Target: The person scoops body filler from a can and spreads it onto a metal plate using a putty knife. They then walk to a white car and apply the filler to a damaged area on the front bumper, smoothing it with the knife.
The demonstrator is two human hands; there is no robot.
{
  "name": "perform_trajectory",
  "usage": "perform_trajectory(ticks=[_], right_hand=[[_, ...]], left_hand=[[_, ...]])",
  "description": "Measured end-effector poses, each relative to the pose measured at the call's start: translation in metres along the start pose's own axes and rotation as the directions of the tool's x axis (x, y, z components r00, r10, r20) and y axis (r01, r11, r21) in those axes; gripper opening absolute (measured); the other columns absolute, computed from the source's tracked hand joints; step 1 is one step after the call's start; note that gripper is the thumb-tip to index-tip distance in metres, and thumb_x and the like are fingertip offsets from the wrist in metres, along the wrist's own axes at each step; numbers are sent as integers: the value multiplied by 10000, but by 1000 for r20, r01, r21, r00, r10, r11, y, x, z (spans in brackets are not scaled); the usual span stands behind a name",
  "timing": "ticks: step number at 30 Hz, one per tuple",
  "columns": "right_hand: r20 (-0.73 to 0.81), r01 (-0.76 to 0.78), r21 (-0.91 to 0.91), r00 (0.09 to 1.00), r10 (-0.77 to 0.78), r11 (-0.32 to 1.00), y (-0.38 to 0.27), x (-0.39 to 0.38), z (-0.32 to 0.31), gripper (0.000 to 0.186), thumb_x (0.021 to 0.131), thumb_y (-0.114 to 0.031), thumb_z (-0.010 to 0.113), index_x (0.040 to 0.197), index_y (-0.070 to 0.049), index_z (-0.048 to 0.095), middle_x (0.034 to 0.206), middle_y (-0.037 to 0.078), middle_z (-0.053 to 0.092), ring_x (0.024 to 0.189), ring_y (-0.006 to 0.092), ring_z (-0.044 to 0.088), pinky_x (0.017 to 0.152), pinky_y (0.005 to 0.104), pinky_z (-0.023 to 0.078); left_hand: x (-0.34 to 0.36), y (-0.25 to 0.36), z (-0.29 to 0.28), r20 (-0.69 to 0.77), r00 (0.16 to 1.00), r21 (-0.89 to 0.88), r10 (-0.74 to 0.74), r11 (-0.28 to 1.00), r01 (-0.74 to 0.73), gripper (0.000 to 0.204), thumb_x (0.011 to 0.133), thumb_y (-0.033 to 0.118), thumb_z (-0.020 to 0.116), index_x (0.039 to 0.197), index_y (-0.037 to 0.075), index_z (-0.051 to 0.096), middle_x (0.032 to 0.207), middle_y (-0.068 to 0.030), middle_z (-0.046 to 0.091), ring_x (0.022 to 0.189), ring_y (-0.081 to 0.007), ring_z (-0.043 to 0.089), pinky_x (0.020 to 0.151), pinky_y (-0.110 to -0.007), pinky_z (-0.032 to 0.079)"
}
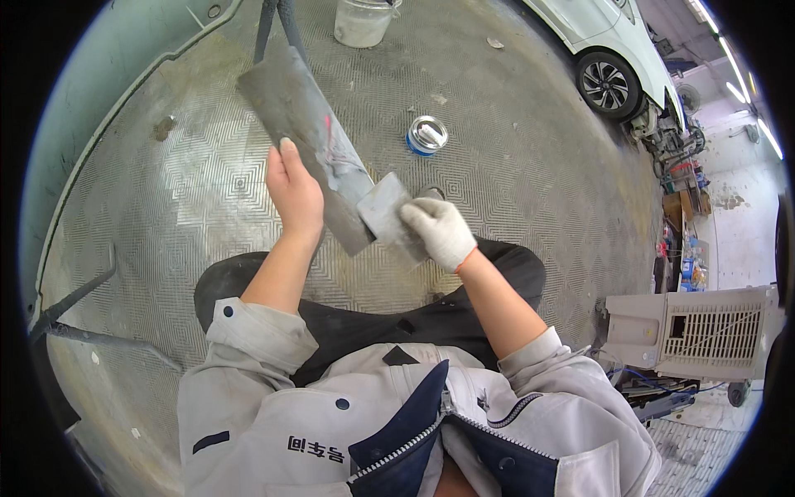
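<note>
My bare left hand [296, 192] grips a long, flat grey board [286, 103] near its middle, with the thumb on top. Light grey paste, looking like filler putty [346, 172], is smeared along the board's right side, with a pink streak in it. My right hand [440, 234], in a white knit glove, is closed on a wide, flat putty scraper [383, 204]. The scraper's blade meets the board at its lower right end; the glove is slightly blurred. Beyond my hands, a round blue-and-silver can [426, 136] stands on the floor, with a white object on top.
A pale car panel [108, 99] curves along the left, with dark stand legs [79, 302] near it. Farther off stand a whitish bucket [362, 23] and a white car [596, 37]. On the right is a beige slatted unit [633, 331]. The floor [497, 166] is patterned.
</note>
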State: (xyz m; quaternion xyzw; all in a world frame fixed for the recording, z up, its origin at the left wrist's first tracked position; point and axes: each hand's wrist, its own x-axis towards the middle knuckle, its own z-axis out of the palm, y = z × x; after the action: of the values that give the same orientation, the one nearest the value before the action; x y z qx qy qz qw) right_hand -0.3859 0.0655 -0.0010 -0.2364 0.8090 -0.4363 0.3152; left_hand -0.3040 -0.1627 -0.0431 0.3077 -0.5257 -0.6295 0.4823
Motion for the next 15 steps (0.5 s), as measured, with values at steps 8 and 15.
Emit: perform_trajectory(ticks=[8,15], right_hand=[[-367,149,548,927,76,823,-31,26,-8,448,1093,-224,657,1422,81,661,1176,138,768,999,182,739,870,310,610],[-226,356,481,933,-279,801,-23,9,19,554,1042,-62,657,1579,38,559,1594,121,538,1458,218,535,1219,368,445]], left_hand=[[-29,0,-6,582,813,273,17,938,-215,367,1196,303,493,961,29,559,764,-30,573,698,-147,475,659,-341,416],[-29,-19,10,364,918,29,-160,987,161,387,1196,313,513,901,62,509,753,62,386,707,-61,336,630,-290,330]])
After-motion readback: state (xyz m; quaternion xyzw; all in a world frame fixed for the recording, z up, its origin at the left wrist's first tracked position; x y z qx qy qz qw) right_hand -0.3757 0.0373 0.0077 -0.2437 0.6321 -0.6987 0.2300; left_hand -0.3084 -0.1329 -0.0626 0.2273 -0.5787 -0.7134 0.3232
